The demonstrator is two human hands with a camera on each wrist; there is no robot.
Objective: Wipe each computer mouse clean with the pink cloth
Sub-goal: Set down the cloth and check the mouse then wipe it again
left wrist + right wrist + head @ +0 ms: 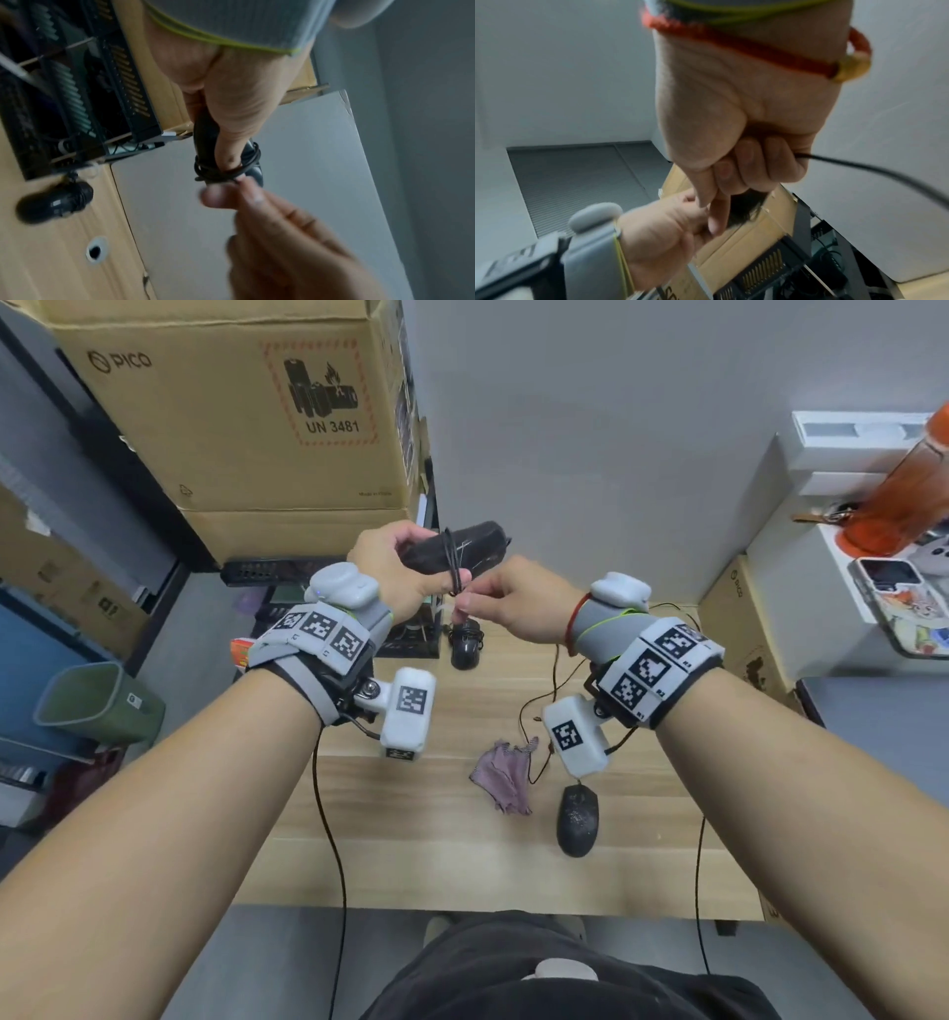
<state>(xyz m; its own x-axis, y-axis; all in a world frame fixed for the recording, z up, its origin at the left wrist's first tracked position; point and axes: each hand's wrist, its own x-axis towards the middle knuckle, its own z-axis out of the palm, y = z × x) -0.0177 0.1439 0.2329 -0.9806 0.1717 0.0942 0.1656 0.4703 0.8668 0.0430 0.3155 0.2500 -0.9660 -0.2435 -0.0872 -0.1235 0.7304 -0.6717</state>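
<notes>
I am gripping the black cord-wrapped computer mouse (452, 552) at frame centre in my left hand (390, 572) while my right hand (508, 603) is pinching its thin black cable (454, 567), which I judge wants gentle, steady unwinding before the crumpled pink cloth (503, 775) lower down is used.

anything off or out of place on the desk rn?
Pink cloth lies crumpled on the desk, unused. Left hand grips a raised mouse with its cable wound round it; right hand pinches that cable. Loose cords trail across the desk. Nothing looks spilled or broken.
</notes>
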